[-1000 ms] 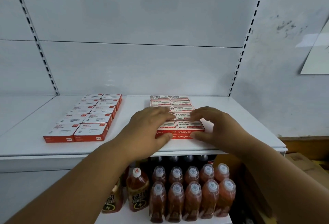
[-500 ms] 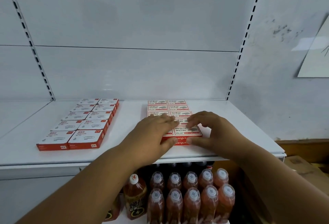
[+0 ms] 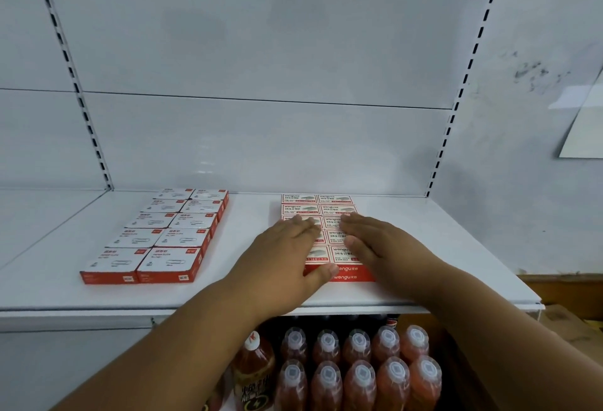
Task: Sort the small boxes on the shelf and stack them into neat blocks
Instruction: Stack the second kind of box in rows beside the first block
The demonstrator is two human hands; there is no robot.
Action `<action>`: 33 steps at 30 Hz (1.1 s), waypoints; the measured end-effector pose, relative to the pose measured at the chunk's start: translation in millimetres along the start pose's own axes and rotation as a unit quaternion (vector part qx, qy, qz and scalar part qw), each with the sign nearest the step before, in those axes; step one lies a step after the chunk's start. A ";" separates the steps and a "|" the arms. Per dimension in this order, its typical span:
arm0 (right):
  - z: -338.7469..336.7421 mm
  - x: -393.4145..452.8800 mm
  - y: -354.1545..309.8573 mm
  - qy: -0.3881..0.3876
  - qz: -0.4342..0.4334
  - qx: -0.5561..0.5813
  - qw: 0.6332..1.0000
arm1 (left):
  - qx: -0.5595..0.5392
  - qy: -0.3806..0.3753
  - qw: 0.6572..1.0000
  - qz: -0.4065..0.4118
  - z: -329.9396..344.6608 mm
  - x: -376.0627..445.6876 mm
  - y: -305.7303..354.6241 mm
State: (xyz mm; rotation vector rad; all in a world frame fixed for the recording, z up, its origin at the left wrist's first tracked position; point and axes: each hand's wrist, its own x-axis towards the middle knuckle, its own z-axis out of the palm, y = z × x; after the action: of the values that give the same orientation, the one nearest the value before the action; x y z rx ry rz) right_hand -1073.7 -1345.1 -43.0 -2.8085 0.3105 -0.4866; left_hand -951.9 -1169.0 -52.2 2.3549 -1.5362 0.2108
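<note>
A white metal shelf (image 3: pixel 248 293) carries two blocks of small red-and-white boxes. The block of staple boxes (image 3: pixel 329 206), printed "wengu" and "24/6", sits right of the shelf's centre, two boxes wide and running back toward the rear panel at 12 o'clock; its red front face shows two printed rows, one above the other. The person's left hand (image 3: pixel 280 260) lies flat on the top of this block on its left column, fingers straight and pointing toward 12 o'clock, with the thumb pressed against the block's red front face. It grasps nothing. The right hand (image 3: pixel 378 244) lies flat on the right column just beside the left hand, fingers extended toward 11 o'clock and resting on the box tops, likewise gripping nothing. The fingertips of both hands nearly meet over the third row from the back.

At 9 o'clock from the hands, well apart from the staple block, lies the block of paper clip boxes (image 3: pixel 163 237), also two wide and five deep, angled slightly so that its far end leans toward 1 o'clock.

Below the shelf, at 6 o'clock, stand rows of reddish drink bottles (image 3: pixel 359 374) with clear caps, and to their left a brown bottle with a white cap (image 3: pixel 253 368).
</note>
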 end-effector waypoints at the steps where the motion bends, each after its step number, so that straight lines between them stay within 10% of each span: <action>1: -0.9 0.0 -0.8 -0.003 0.000 -0.004 1.000 | 0.003 -0.005 1.000 0.002 -1.2 -0.2 0.5; 8: -22.5 18.4 -3.0 -0.046 0.028 0.026 0.998 | -0.136 -0.016 0.990 -0.045 -21.5 26.3 -13.5; 16: -6.8 68.7 -6.3 -0.159 0.054 -0.079 0.983 | -0.044 -0.106 0.992 -0.050 -11.3 75.8 -24.3; 33: -16.7 66.1 -12.7 -0.091 0.072 -0.074 0.990 | -0.105 -0.004 0.991 -0.083 -18.1 71.7 -29.3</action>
State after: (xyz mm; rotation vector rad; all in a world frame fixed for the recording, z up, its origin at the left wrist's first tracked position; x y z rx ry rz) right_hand -1016.7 -1353.8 -4.5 -2.9189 0.5238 -0.1796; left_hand -894.9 -1213.9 -19.5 2.3009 -1.2885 -0.0007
